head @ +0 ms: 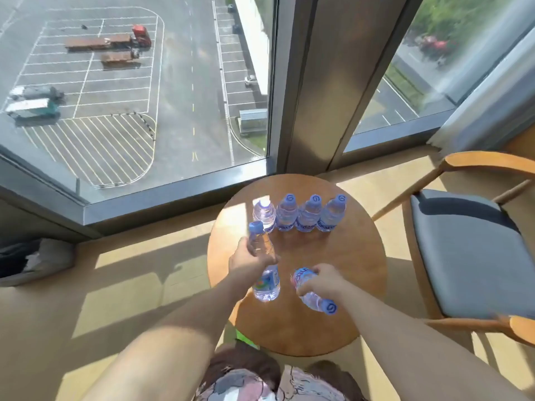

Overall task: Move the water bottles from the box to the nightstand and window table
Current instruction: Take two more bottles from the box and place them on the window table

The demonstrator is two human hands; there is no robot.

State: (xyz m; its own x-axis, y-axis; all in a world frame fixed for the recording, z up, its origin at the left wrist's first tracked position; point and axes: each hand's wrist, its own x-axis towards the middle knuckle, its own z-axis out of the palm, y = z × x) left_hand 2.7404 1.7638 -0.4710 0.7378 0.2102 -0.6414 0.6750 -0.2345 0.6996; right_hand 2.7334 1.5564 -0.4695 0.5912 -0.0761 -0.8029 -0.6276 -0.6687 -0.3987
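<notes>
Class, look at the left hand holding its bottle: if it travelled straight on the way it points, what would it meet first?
Probably the leftmost standing bottle in the row; the left hand points its held bottle at it, though depth is unclear.

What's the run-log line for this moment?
left hand: grips upright bottle | right hand: grips tilted bottle | four bottles standing on round table | box: not visible

my left hand (249, 260) hides the middle of its bottle (265, 273); the chair (469, 256) runs off the right edge.
</notes>
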